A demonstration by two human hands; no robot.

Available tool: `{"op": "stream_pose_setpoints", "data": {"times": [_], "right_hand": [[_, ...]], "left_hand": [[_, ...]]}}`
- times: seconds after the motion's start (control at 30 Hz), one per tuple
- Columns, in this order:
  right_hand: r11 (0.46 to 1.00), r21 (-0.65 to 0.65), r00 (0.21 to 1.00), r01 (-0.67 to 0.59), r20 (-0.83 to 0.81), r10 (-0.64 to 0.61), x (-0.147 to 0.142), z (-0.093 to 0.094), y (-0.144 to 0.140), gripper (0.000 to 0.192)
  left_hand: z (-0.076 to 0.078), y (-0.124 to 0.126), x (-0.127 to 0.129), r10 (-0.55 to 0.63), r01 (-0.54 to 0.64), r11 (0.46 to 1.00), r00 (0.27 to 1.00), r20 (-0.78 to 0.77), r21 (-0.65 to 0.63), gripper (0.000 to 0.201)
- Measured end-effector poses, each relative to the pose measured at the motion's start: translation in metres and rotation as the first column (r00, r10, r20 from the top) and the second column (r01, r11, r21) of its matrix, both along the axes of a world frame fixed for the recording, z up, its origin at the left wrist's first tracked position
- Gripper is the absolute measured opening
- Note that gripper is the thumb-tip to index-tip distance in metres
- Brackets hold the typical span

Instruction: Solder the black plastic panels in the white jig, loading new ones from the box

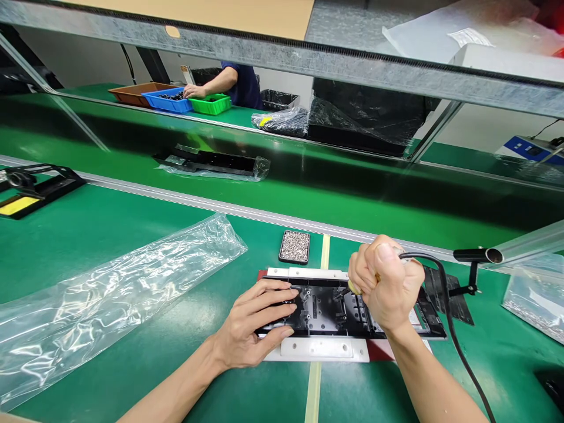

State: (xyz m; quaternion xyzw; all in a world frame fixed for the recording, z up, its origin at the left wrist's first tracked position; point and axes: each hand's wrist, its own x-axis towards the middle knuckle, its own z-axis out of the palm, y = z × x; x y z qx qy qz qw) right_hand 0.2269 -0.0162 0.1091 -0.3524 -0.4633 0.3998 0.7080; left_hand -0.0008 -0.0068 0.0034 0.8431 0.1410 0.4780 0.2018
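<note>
A long black plastic housing (324, 305) lies in a white fixture (321, 348) in front of me. My left hand (259, 320) rests flat on the housing's left end, fingers stretched out and slightly apart. Over the right half, my right hand (388, 282) is closed in a fist around a slim corded tool, apparently a soldering iron (353, 288). Its yellowish front part shows below the fist and points down toward the housing; most of the tool is hidden. A black cord (445, 294) leaves the top of the fist. Small posts stand inside the housing.
A tray of small metal pieces (295, 247) sits behind the fixture. A clear plastic bag (123, 305) lies at left, near a black stand with yellow sponge (26, 200). A black tube holder (478, 255) stands right. Across the bench, a co-worker's hand (194, 91) reaches into bins.
</note>
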Motion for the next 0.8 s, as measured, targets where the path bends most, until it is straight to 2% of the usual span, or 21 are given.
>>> {"op": "stream_pose_setpoints", "data": {"times": [0.8], "right_hand": [[1.0,-0.004,1.0,-0.001,-0.009,0.001,0.0004,-0.002,-0.0006,0.046]], "left_hand": [[-0.0004,0.0004,0.0002,-0.005,0.005,1.0,1.0,0.002,0.005,0.03]]}}
